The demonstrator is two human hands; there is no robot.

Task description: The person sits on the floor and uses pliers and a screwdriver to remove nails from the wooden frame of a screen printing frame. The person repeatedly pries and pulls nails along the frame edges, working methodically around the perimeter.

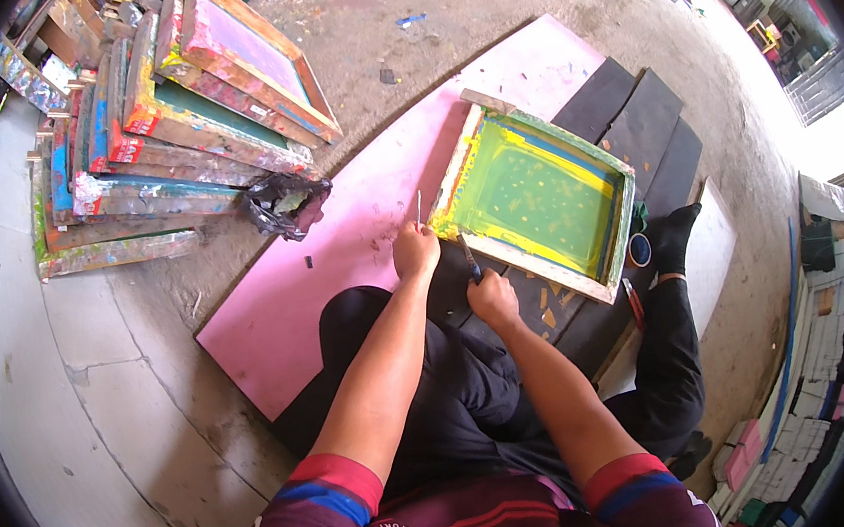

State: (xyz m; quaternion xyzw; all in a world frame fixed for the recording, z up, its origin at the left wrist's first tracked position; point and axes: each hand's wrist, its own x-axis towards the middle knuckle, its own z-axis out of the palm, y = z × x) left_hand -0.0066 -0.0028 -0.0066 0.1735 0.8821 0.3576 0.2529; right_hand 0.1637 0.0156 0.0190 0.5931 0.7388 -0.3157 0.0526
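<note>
Perhaps right hand point(494, 300) at frame point(536, 193) edge

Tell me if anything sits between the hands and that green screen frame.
Nothing visible does. The left hand rests at the near corner of the green screen-printing frame, a thin stick rising from its fingers. The right hand holds a dark blade-like tool against the frame's near edge.

Stacked paint-smeared wooden frames point(144, 127) beside a crumpled black plastic bag point(283, 203).
</note>
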